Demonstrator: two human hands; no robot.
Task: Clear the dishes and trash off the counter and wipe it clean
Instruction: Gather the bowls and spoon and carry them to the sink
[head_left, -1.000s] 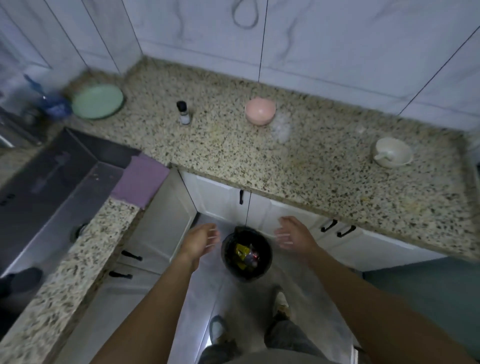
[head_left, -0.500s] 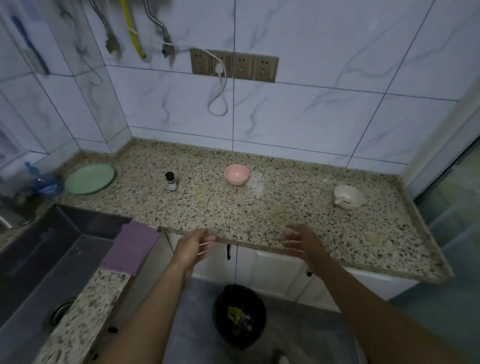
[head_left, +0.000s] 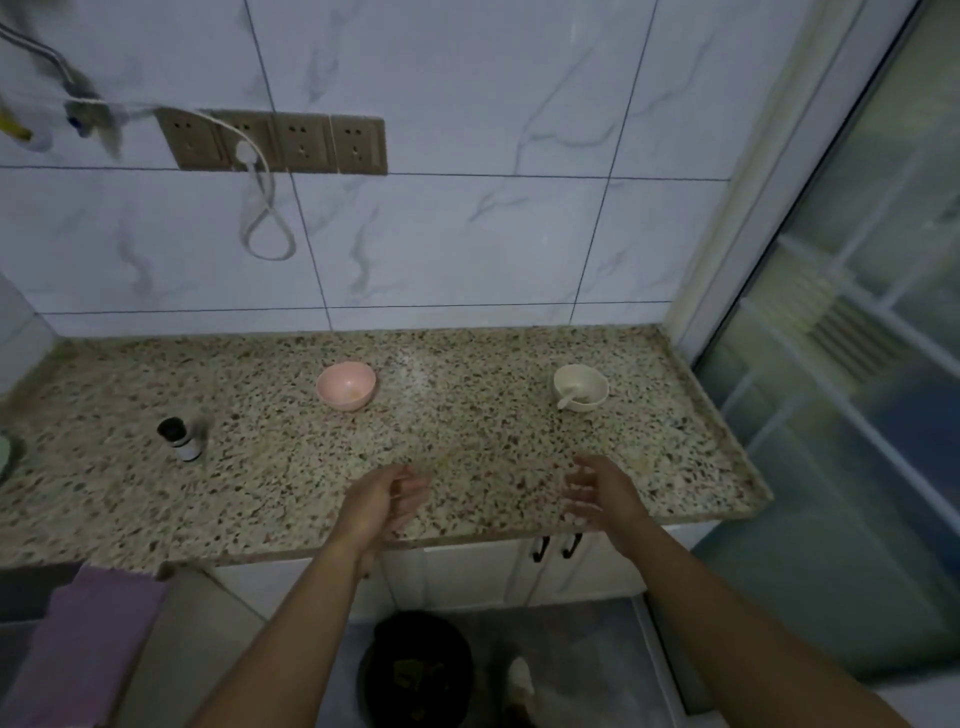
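Hazards, as judged: white bowl (head_left: 581, 387) carries a loose white spoon (head_left: 567, 397) leaning on its rim, liable to slide out and drop if lifted at a tilt; pink bowl (head_left: 346, 385) shows a smear of residue inside, liable to spill on tipping; small dark-capped bottle (head_left: 179, 440) narrow and upright, easily knocked over by a sweeping forearm or cloth; blurred view, dim light, so misjudged reach possible

Grip: left hand (head_left: 382, 501) and right hand (head_left: 600, 493) both spread loosely, palms turned toward each other, holding nothing, hovering over front edge of speckled granite counter (head_left: 291, 483)

Position relative to grip: pink bowl beyond and slightly left of left hand, apart; white bowl beyond right hand, apart, nearer back wall; bottle well left of both hands; purple cloth (head_left: 78, 649) low at left, draped near sink edge, untouched; black trash bin (head_left: 415, 670) on floor below, between forearms
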